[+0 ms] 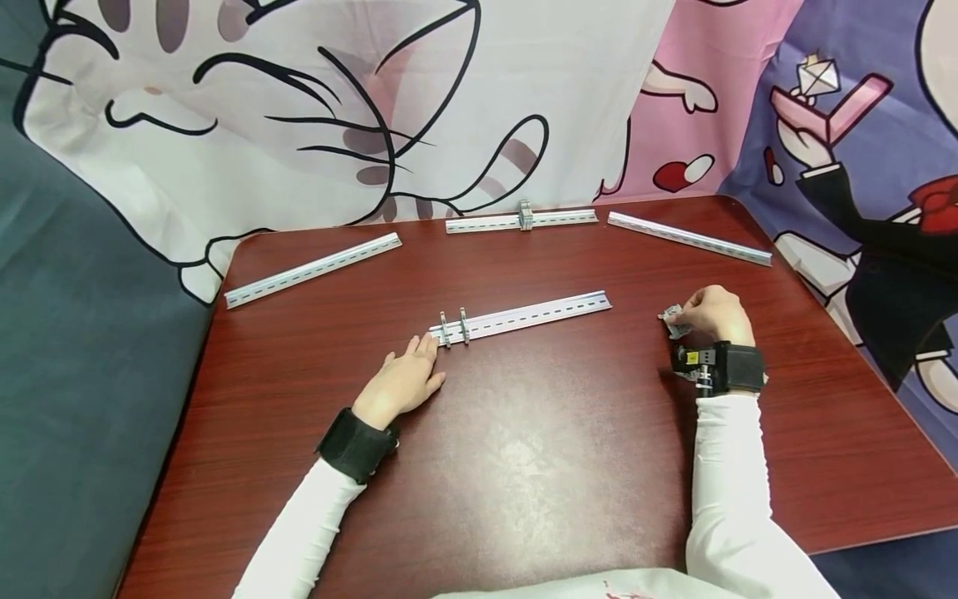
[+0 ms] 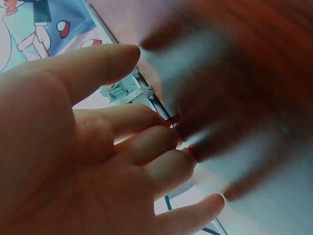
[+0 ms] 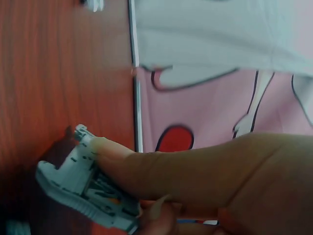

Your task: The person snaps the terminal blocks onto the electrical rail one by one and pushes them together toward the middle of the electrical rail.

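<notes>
A slotted metal DIN rail lies slightly tilted across the middle of the table. Two thin grey clips sit across it near its left end. My left hand rests with its fingers extended, fingertips at that left end. In the left wrist view, the grey clips show beyond the fingers. On the right side, my right hand pinches a grey plastic terminal block between thumb and fingers. Part of the block is hidden behind the thumb.
Along the back of the brown table lie three more rails: a left rail, a middle rail carrying a grey block, and a right rail. A printed cloth hangs behind the far edge.
</notes>
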`<state>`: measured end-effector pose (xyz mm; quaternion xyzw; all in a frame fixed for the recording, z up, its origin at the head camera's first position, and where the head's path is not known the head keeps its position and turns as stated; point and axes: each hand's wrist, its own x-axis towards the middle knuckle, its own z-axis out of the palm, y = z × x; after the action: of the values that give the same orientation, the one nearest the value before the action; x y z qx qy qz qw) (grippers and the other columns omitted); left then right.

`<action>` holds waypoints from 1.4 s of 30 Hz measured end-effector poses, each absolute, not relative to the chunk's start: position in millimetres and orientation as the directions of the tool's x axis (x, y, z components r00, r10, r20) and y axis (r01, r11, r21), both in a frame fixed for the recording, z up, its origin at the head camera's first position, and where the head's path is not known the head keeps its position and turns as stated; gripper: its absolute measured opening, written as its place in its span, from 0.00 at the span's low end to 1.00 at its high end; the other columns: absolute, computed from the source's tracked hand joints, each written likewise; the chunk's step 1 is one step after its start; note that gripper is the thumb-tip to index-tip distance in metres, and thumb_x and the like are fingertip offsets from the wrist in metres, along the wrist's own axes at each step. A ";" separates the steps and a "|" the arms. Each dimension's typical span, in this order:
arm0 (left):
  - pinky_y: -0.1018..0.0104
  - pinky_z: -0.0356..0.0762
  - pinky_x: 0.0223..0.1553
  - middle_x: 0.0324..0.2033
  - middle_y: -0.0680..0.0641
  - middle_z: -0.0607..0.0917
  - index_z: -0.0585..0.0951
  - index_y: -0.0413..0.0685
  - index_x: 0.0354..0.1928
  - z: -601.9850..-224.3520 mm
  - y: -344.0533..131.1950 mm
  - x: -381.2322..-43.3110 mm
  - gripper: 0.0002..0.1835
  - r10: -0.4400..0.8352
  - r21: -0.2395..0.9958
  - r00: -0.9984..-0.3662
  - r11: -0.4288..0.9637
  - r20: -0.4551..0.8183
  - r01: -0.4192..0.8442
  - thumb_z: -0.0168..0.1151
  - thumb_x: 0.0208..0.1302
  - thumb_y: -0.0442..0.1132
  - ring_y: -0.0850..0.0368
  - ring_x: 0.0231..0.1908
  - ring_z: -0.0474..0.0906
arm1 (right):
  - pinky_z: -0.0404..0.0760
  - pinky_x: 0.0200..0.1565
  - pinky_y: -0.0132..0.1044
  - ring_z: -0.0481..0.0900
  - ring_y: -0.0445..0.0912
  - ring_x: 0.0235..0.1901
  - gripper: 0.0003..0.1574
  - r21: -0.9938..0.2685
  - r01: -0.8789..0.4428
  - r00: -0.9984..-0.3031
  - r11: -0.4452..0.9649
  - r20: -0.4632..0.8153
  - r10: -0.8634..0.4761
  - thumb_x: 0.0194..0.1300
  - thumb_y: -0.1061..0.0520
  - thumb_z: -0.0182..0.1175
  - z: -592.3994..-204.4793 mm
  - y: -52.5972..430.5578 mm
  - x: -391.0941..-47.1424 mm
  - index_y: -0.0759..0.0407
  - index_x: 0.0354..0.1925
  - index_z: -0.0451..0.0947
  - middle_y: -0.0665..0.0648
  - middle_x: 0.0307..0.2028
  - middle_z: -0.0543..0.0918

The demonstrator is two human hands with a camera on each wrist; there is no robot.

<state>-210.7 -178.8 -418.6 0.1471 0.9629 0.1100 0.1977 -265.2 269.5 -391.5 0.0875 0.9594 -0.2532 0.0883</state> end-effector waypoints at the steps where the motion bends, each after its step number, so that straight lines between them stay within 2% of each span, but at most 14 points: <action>1: 0.35 0.53 0.68 0.74 0.35 0.53 0.52 0.34 0.74 -418.4 -179.1 -210.5 0.35 0.327 0.270 -0.879 0.932 -0.347 0.240 0.48 0.74 0.47 0.39 0.74 0.49 | 0.68 0.23 0.36 0.73 0.49 0.26 0.14 -0.471 0.196 -0.973 0.860 -0.200 0.113 0.53 0.53 0.69 -390.4 264.9 -267.0 0.64 0.25 0.80 0.53 0.21 0.78; 8: 0.35 0.53 0.69 0.74 0.34 0.53 0.53 0.33 0.74 -416.9 -179.8 -210.1 0.36 0.329 0.280 -0.880 0.930 -0.344 0.238 0.49 0.74 0.46 0.39 0.74 0.50 | 0.67 0.28 0.37 0.75 0.54 0.32 0.13 -0.474 0.078 -0.992 0.877 -0.121 0.022 0.58 0.53 0.66 -386.8 220.5 -280.5 0.63 0.29 0.78 0.60 0.29 0.80; 14: 0.36 0.52 0.69 0.74 0.35 0.52 0.52 0.34 0.74 -419.7 -180.4 -209.5 0.36 0.325 0.281 -0.878 0.931 -0.352 0.232 0.49 0.74 0.47 0.40 0.75 0.49 | 0.69 0.31 0.40 0.74 0.54 0.30 0.07 -0.493 -0.007 -0.998 0.870 -0.056 -0.040 0.58 0.58 0.61 -394.8 191.2 -288.6 0.63 0.29 0.77 0.60 0.28 0.78; 21: 0.36 0.52 0.69 0.74 0.35 0.52 0.52 0.34 0.74 -421.2 -182.0 -208.2 0.36 0.328 0.280 -0.878 0.930 -0.349 0.236 0.49 0.74 0.47 0.41 0.74 0.49 | 0.74 0.35 0.48 0.76 0.57 0.32 0.06 -0.506 -0.022 -1.000 0.862 0.022 -0.012 0.58 0.60 0.61 -402.5 166.4 -295.8 0.63 0.31 0.75 0.63 0.30 0.79; 27: 0.36 0.53 0.69 0.74 0.35 0.53 0.53 0.34 0.74 -418.8 -183.6 -207.7 0.36 0.330 0.268 -0.881 0.932 -0.340 0.246 0.50 0.74 0.47 0.41 0.74 0.50 | 0.76 0.35 0.53 0.79 0.59 0.32 0.06 -0.482 -0.046 -0.997 0.875 0.077 -0.010 0.54 0.61 0.62 -404.3 151.0 -301.3 0.62 0.30 0.75 0.63 0.29 0.81; 37: 0.37 0.53 0.69 0.74 0.36 0.52 0.52 0.34 0.74 -419.5 -184.1 -209.8 0.36 0.332 0.274 -0.877 0.930 -0.346 0.244 0.49 0.74 0.47 0.41 0.74 0.50 | 0.79 0.41 0.55 0.82 0.61 0.34 0.10 -0.461 -0.057 -0.998 0.885 0.056 -0.035 0.55 0.60 0.61 -403.3 140.7 -304.2 0.68 0.32 0.83 0.64 0.30 0.86; 42: 0.37 0.53 0.69 0.74 0.36 0.52 0.52 0.34 0.74 -418.4 -184.3 -210.0 0.36 0.335 0.278 -0.876 0.929 -0.348 0.244 0.49 0.74 0.47 0.41 0.74 0.50 | 0.80 0.40 0.55 0.82 0.62 0.34 0.12 -0.440 -0.072 -0.997 0.895 0.032 -0.065 0.55 0.60 0.60 -400.7 141.8 -303.0 0.69 0.33 0.84 0.66 0.31 0.86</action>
<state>-210.0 -184.3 -418.4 0.1505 0.9617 0.1134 0.1988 -303.0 141.8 -400.7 -0.0351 0.9734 -0.2264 -0.0083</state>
